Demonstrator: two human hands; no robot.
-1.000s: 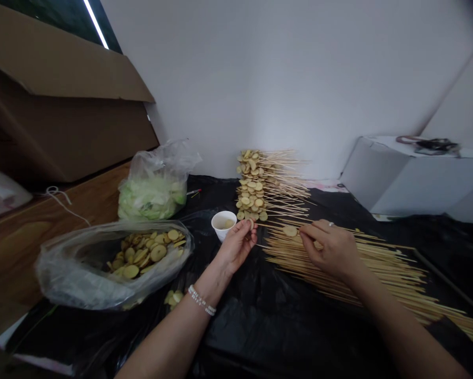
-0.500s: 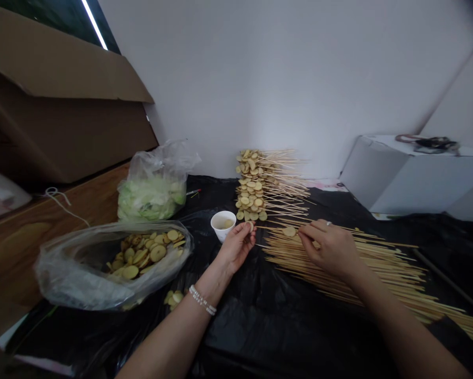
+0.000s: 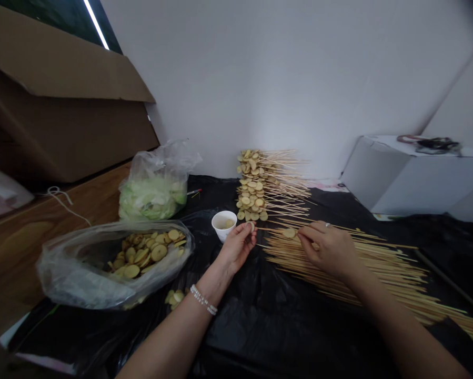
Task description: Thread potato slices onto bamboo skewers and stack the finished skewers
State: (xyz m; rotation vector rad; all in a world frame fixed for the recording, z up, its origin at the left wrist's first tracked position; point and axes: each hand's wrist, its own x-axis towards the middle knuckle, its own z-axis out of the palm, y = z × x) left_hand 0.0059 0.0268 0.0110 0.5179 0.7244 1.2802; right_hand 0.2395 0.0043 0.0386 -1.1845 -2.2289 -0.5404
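Potato slice (image 3: 251,226): I see it pinched upright at the fingertips of the left hand (image 3: 238,247), just off the pointed end of a bamboo skewer (image 3: 273,230).
Left hand: closed on the slice's edge, a pearl-bead bracelet (image 3: 202,300) on its wrist.
Right hand (image 3: 326,250): fingers closed on the skewer beside a second potato slice (image 3: 289,232) already on it; the exact grip is partly hidden from me.
Long axis: the skewer runs nearly level across my view, its point toward the left hand, which is the nearer hand to that end.
Around the hands: a white paper cup (image 3: 220,231) stands just beyond the left hand, and loose skewers (image 3: 378,273) fan out under the right.
Beyond: skewers threaded with slices (image 3: 252,184) lie stacked on a black plastic sheet (image 3: 283,337).
Left side: a clear plastic bag (image 3: 70,273) holds more slices.
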